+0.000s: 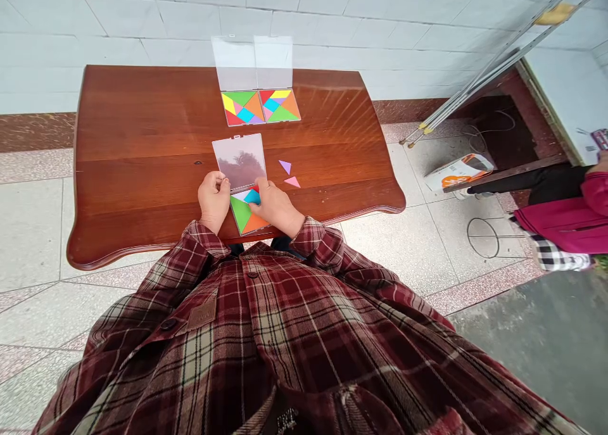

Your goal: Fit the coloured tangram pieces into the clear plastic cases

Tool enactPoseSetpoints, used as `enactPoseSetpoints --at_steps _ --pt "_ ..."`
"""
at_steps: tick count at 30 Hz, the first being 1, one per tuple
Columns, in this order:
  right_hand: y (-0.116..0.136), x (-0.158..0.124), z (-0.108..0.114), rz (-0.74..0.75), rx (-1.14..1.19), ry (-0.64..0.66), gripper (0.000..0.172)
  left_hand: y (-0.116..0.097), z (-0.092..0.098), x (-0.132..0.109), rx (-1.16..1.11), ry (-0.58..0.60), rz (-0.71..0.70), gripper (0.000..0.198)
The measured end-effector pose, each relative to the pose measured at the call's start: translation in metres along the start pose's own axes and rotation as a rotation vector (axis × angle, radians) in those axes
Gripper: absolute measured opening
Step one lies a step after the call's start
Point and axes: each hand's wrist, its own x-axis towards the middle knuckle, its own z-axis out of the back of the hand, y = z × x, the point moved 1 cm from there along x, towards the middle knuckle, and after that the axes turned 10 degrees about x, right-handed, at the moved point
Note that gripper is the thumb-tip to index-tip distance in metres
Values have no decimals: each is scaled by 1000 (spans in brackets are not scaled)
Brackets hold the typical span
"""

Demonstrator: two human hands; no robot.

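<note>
Sharing what's on the bench here: a glossy reddish-brown wooden table [142,188] with a square tray of bright plastic tangram tiles [247,212] at the middle of its near edge, green and orange triangles and a small blue square showing, partly covered by my hands. A clear plastic lid [240,163], cloudy with reflections, reaches from the tray toward the far edge. My left hand [213,201] has the lid's lower left corner in a firm pinch, while my right hand [275,206] lies over the lower right corner and the top tiles, though I can't tell if it's gripping or only pressing. Tip: keep both hands level on that lid so the tiles don't get nudged. A small lilac plastic triangle [285,167] and a small pink plastic triangle [292,182] lie just right of the lid, apart from each other. Two filled tangram trays [261,106] sit side by side at the far edge, their clear lids standing behind them
</note>
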Motion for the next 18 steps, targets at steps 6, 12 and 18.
enactPoseSetpoints --at_steps 6,12,18 --pt "11 4 -1 -29 -64 38 44 2 -1 0 -1 0 -2 5" --pt "14 3 3 -24 -101 83 40 5 -3 0 -9 -8 -9 5" --pt "14 1 5 8 -114 85 37 2 -2 0 -12 -3 -12 4"
